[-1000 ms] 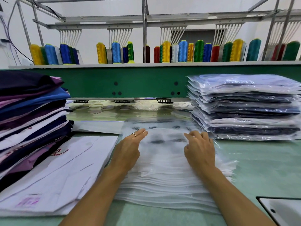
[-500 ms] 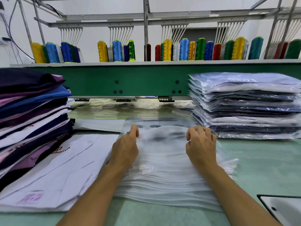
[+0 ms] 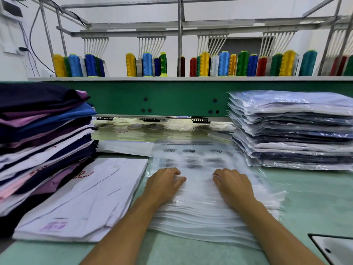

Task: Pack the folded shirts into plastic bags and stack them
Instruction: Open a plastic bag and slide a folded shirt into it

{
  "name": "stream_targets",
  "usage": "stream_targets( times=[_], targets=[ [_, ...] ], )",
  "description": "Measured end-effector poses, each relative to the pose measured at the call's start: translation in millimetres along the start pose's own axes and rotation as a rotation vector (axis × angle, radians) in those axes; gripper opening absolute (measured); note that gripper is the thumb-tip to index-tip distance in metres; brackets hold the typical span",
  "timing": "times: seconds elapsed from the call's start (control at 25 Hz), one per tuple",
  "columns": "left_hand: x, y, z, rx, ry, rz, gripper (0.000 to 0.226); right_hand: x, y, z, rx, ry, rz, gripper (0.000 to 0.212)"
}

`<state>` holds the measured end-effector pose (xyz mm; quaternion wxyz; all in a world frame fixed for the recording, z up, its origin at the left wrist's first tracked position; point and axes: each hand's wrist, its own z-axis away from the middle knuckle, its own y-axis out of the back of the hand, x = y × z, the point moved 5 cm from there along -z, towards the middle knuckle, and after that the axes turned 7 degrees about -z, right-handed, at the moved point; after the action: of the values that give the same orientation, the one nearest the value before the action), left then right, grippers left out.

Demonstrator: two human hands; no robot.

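Note:
A thick pile of empty clear plastic bags (image 3: 193, 157) lies in the middle of the green table. My left hand (image 3: 164, 183) and my right hand (image 3: 234, 183) rest on top of it, fingers curled and pinching at the top bag's film. A white folded shirt (image 3: 84, 199) lies flat just left of the bags. Behind it, at the far left, a tall stack of folded shirts (image 3: 42, 134) in navy, purple, blue and white leans. On the right stands a stack of bagged shirts (image 3: 292, 131).
A green embroidery machine beam (image 3: 172, 98) crosses the back, with several coloured thread cones (image 3: 225, 64) on the shelf above. A white panel corner (image 3: 334, 247) shows at bottom right. Bare green table (image 3: 315, 197) lies to the right of the bags.
Both hands have pulled back toward me along the bag pile. The left fingers went from stretched flat to curled, gripping the top film.

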<state>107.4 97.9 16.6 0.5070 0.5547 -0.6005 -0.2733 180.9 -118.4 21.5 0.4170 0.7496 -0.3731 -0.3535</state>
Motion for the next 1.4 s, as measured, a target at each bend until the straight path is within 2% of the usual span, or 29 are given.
stream_targets(
  times=[0.2,0.32,0.4,0.52,0.6,0.68,0.72,0.8,0.88,0.96,1.04,1.12,1.2,1.28,1.32,1.4],
  targets=[
    [0.4,16.2,5.3,0.040,0.038,0.071,0.038,-25.0,16.9,4.6,0.170,0.071,-0.095,0.035],
    [-20.2,36.9,4.3,0.026,0.103,-0.130,0.046,-61.2,22.3,1.1,0.199,0.164,-0.201,0.029],
    [-51.7,53.2,6.0,-0.077,0.246,-0.316,0.051,-96.5,16.2,-4.0,0.124,0.194,-0.346,0.026],
    [-98.4,70.4,19.3,-0.322,0.460,-0.404,0.071,-155.7,-0.3,-11.0,-0.044,0.167,-0.584,0.025],
    [-108.4,77.5,23.4,-0.346,0.396,-0.503,0.068,-190.7,-15.1,-11.9,-0.157,0.141,-0.697,0.026],
    [-109.1,88.1,23.9,-0.280,0.286,-0.584,0.045,-215.7,-30.6,-9.9,-0.258,0.106,-0.764,0.025],
    [-112.0,98.2,25.7,-0.240,0.273,-0.546,0.033,-225.0,-37.6,-8.0,-0.301,0.072,-0.807,0.022],
    [-131.5,119.2,26.0,-0.162,0.329,-0.273,0.013,-237.9,-50.7,0.1,-0.369,-0.047,-0.963,0.018],
    [-151.8,129.8,26.3,-0.089,0.400,0.063,0.033,-250.9,-61.6,8.2,-0.486,-0.215,-1.188,0.036],
    [-154.3,132.0,29.2,-0.001,0.407,0.338,0.027,-268.9,-66.2,9.1,-0.631,-0.313,-1.412,0.044],
    [-145.7,120.0,27.1,-0.064,0.370,0.675,0.018,-281.7,-64.5,-1.5,-0.617,-0.342,-1.572,0.036],
    [-141.3,108.8,26.5,-0.171,0.341,0.829,0.031,-279.8,-63.1,-10.3,-0.536,-0.388,-1.573,0.023],
    [-154.8,106.2,26.0,-0.131,0.349,0.702,0.032,-267.5,-65.6,-8.5,-0.524,-0.394,-1.418,0.027],
    [-178.9,103.7,29.5,-0.087,0.388,0.374,0.028,-254.0,-66.1,-3.3,-0.524,-0.451,-1.347,0.018],
    [-189.0,102.5,35.4,-0.122,0.418,0.169,0.031,-249.4,-65.8,-3.0,-0.505,-0.475,-1.323,0.012],
    [-207.9,102.2,47.4,-0.177,0.536,-0.096,0.069,-246.0,-64.7,-5.1,-0.463,-0.512,-1.308,0.010]
  ],
)
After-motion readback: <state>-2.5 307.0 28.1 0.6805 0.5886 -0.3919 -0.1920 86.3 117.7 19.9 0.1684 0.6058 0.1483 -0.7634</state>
